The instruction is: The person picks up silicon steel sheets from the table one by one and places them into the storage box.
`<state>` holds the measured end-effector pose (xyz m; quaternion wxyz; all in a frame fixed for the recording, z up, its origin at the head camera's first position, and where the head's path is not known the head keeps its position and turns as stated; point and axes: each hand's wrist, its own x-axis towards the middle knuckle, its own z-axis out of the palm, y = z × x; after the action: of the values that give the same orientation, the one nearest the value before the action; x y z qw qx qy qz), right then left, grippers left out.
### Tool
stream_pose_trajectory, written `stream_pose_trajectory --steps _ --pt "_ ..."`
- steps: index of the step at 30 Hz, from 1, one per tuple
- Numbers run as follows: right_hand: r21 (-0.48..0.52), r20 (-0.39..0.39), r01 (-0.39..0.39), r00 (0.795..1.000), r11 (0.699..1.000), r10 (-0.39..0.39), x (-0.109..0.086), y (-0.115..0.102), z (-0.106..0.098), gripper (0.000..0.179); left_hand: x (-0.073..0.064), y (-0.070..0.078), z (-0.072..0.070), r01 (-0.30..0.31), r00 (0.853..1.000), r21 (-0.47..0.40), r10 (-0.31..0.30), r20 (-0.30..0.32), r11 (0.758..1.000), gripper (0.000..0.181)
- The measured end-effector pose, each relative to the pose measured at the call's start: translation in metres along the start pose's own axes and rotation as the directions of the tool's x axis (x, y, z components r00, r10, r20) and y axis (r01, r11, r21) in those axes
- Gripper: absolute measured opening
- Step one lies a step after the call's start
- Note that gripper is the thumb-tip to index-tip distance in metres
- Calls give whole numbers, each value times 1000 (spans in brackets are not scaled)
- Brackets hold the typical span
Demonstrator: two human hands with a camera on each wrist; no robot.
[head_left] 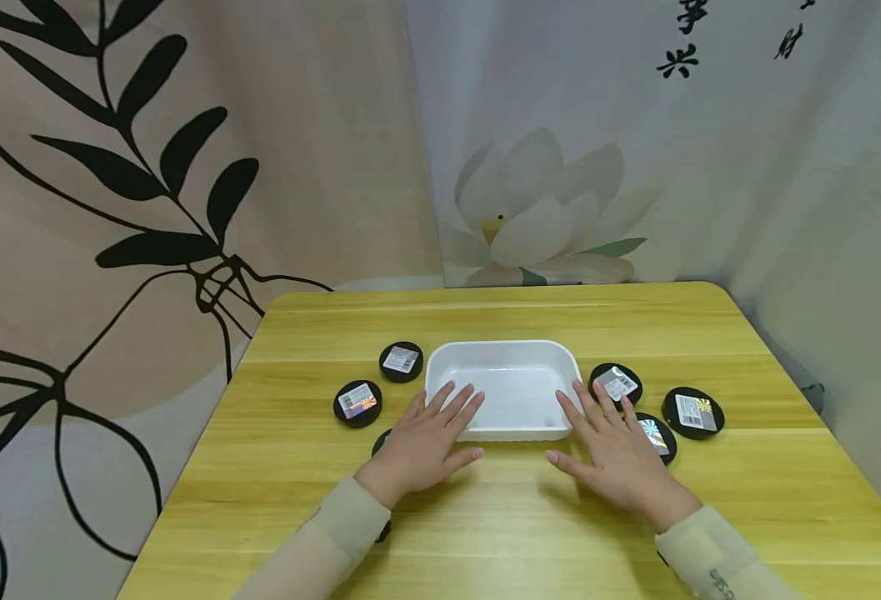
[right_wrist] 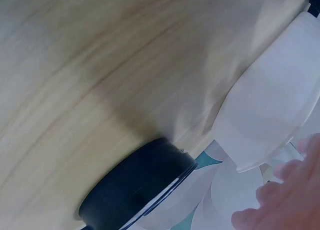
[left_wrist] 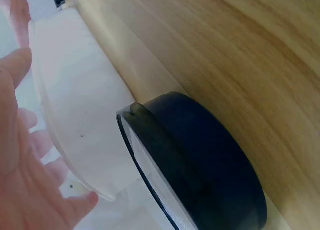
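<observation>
A white rectangular tray [head_left: 518,383] with rounded corners sits on the wooden table. My left hand [head_left: 423,448] hovers over its front left corner, fingers straight and spread. At the front right corner is my right hand [head_left: 620,467], its fingers also extended, the fingertips overlapping the tray's edge in the head view. Neither hand grips anything. A short round black container [left_wrist: 210,150] with a pale top stands near the tray's outer wall [left_wrist: 82,104] in the left wrist view. Another black container [right_wrist: 137,182] shows below the tray in the right wrist view.
Left of the tray lie black round containers [head_left: 401,362] with silver labels, some partly hidden by my left arm. More lie to the right, including one [head_left: 693,413] farther out and one [head_left: 658,437] partly behind my right hand. Printed curtains [head_left: 335,167] hang behind the table [head_left: 485,533].
</observation>
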<state>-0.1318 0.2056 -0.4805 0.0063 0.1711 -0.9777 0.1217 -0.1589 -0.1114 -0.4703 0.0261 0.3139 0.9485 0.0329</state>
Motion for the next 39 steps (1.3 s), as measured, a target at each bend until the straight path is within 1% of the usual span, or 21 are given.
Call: stream_pose_trajectory --steps 2,6,9,11,15,20,23,29,33,39 --pt "-5 1 -2 1000 1000 2 -1 0 -1 91 1 0 -1 -1 1000 5 1 -26 1000 72" --pt "-30 -6 -5 1000 1000 5 -2 2 -2 90 3 -1 -1 -9 993 66 17 -117 998 62" --pt "-39 -6 -21 1000 999 21 -4 4 -3 89 4 -3 0 -11 982 124 34 -186 992 52" --pt "-36 -10 -38 999 999 38 -6 6 -3 88 4 -4 0 -14 973 140 46 -228 990 45" --pt "-34 -21 -72 997 997 71 -10 11 -4 87 2 -6 1 -24 957 156 68 -281 987 32" --pt "-42 -36 -103 994 994 102 -15 18 -5 85 0 -7 2 -24 956 158 69 -286 987 16" --pt "-42 -38 -120 992 992 119 -18 23 -6 85 0 -7 3 -19 957 160 64 -281 987 11" --pt "-15 -28 -151 988 988 151 -22 32 -8 87 0 -7 3 10 957 171 41 -287 985 13" --pt "-2 -26 -169 985 986 169 -25 37 -9 87 1 -7 2 25 960 176 26 -278 984 15" --pt "-16 -80 -168 983 986 166 -30 45 -5 82 2 -6 4 49 961 172 1 -277 984 15"
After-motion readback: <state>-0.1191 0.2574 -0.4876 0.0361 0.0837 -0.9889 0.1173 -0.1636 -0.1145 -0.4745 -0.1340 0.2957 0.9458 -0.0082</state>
